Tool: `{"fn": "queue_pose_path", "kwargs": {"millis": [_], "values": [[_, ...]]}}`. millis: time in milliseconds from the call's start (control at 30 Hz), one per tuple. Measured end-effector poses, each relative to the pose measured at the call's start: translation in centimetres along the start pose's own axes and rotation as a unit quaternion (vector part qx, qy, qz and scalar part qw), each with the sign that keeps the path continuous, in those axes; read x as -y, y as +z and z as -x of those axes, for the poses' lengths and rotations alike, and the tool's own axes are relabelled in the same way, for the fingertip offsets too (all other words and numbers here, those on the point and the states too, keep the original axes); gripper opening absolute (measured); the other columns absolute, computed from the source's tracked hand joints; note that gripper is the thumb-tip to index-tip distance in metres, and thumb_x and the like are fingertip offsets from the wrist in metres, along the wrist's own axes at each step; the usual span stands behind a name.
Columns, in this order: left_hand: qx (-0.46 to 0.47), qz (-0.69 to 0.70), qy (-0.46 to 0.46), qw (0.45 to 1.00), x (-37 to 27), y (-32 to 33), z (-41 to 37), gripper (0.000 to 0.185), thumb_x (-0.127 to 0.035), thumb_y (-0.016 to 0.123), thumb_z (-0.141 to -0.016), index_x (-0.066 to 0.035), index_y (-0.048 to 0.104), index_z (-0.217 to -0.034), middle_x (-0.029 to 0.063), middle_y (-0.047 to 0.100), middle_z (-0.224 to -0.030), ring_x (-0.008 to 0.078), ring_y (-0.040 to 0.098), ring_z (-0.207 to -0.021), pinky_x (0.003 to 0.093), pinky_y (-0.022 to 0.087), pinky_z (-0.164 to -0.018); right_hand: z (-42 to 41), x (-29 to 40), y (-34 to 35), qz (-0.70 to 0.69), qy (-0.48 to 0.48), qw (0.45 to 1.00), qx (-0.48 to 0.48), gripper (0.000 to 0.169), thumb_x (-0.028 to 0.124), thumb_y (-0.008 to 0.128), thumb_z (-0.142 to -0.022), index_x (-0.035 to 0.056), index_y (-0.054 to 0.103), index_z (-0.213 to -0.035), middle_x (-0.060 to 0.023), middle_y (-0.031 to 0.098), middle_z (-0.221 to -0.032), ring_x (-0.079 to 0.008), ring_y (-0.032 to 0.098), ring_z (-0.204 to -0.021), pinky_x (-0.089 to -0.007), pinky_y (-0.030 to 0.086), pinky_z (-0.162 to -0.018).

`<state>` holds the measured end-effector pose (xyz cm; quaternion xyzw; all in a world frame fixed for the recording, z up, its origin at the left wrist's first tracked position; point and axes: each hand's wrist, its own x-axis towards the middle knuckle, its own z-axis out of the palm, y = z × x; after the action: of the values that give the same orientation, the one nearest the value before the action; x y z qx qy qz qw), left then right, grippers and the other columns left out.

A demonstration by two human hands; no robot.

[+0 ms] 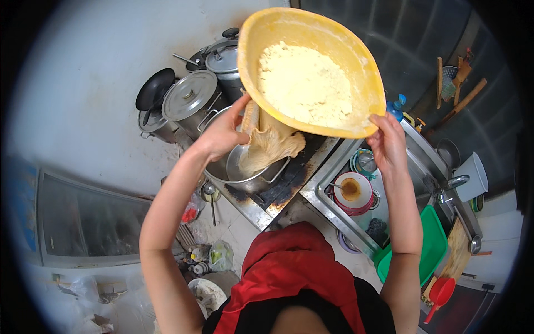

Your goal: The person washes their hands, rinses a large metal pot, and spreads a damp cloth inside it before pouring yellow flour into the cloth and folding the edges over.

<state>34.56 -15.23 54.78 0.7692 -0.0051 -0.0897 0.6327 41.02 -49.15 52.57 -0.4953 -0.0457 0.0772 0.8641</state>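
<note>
A yellow plastic basin [250,54] is tilted above the stove, holding a pale yellow, crumbly, flour-like mass [306,85]. My right hand [390,137] grips its right rim. At the lower left rim, my left hand [225,133] has its fingers against the basin and its thumb on a gathered beige cloth [271,146]. That cloth hangs beneath the basin into a metal pot [246,183]. Another metal vessel [235,160] sits within the pot, partly hidden by the cloth. How the cloth continues behind the basin is hidden.
Lidded steel pots [190,94] and a black pan [154,87] stand at the back left. Right of the stove [283,188], a steel sink [333,227] holds stacked bowls [353,192]. A green tray [434,242] lies beyond my right forearm. Bottles and bags [220,255] crowd the floor.
</note>
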Motion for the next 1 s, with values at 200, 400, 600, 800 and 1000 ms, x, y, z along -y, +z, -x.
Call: {"fn": "queue_pose_path", "kwargs": {"millis": [200,400,600,800,1000], "values": [[0.009,0.043,0.018,0.999,4.3,2.9,-3.3,0.091,0.012,0.052,-0.059,0.001,0.025,-0.146,0.0106,0.034,-0.149,0.0190,0.031,-0.138,0.0313,0.026,-0.112,-1.1,0.5,2.4,0.016,-0.010,0.999,0.039,0.012,0.009,0.061,-0.089,0.0013,0.057,-0.098,-0.0086,0.069,-0.084,-0.0099,0.064,-0.060,-0.0203,0.050,-0.051],[0.060,0.174,0.075,0.980,5.8,6.8,-2.2,0.101,0.023,0.047,-0.061,-0.004,0.011,-0.151,0.0095,0.024,-0.154,0.0206,0.028,-0.141,0.0277,0.031,-0.110,-1.7,-3.2,3.7,-0.042,0.059,0.997,0.019,0.011,0.008,0.060,-0.089,0.0016,0.055,-0.097,-0.0107,0.068,-0.084,-0.0129,0.065,-0.062,-0.0221,0.051,-0.052],[-0.048,0.364,0.059,0.928,8.0,7.1,-1.0,0.099,0.025,0.042,-0.061,-0.007,0.014,-0.151,0.0074,0.029,-0.151,0.0204,0.036,-0.137,0.0289,0.035,-0.107,-1.3,-9.0,5.3,-0.075,0.083,0.994,0.019,0.011,0.008,0.059,-0.089,0.0023,0.055,-0.097,-0.0095,0.067,-0.083,-0.0137,0.064,-0.065,-0.0226,0.049,-0.054],[-0.121,0.445,0.088,0.883,12.1,5.7,0.5,0.101,0.024,0.039,-0.065,-0.013,0.009,-0.154,0.0079,0.036,-0.147,0.0201,0.043,-0.131,0.0286,0.044,-0.100,-0.1,-12.9,6.4,-0.070,0.139,0.987,-0.034,0.012,0.007,0.058,-0.089,0.0032,0.054,-0.100,-0.0072,0.067,-0.083,-0.0123,0.064,-0.064,-0.0210,0.049,-0.053],[-0.171,0.509,0.047,0.843,12.9,-1.3,4.2,0.085,0.019,0.041,-0.066,-0.007,0.026,-0.145,0.0142,0.050,-0.131,0.0249,0.058,-0.112,0.0357,0.053,-0.088,-0.3,-14.4,3.7,0.082,0.039,0.996,-0.024,0.013,0.006,0.058,-0.088,0.0005,0.050,-0.096,-0.0119,0.066,-0.083,-0.0154,0.063,-0.058,-0.0240,0.051,-0.049]]}}
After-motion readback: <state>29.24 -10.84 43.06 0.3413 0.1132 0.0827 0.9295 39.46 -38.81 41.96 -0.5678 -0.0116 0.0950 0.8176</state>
